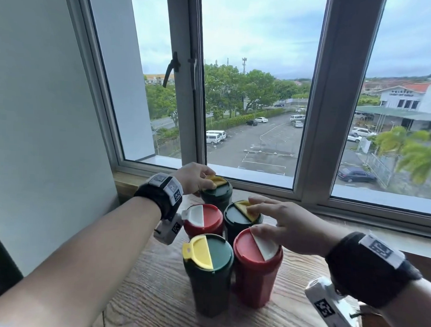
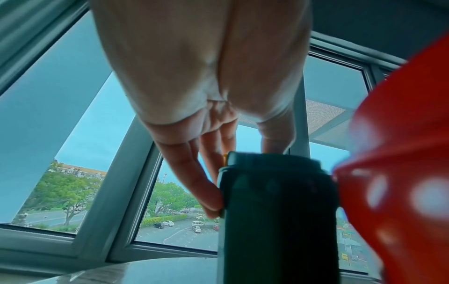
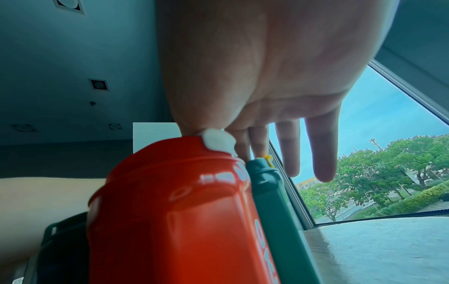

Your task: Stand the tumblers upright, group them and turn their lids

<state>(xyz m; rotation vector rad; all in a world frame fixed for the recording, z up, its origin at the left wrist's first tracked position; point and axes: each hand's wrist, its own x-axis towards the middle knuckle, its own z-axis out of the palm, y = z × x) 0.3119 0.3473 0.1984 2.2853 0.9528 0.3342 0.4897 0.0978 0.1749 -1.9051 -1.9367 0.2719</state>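
Several tumblers stand upright in a tight cluster on the wooden table (image 1: 156,295). My left hand (image 1: 195,178) grips the lid of the far green tumbler (image 1: 216,197) from above; in the left wrist view its fingers (image 2: 206,184) and thumb clasp that green tumbler (image 2: 279,211). My right hand (image 1: 283,223) lies flat with straight fingers over the middle green tumbler (image 1: 240,219), a fingertip on its yellow flap, thumb on the white flap of the front red tumbler (image 1: 256,267). A red tumbler (image 1: 204,221) and a green tumbler (image 1: 209,273) stand on the left.
The window frame (image 1: 311,117) and sill run just behind the cluster, with a latch handle (image 1: 172,69) higher up. A white wall (image 1: 39,132) closes the left side. Bare wood shows to the right of the tumblers and in front of them.
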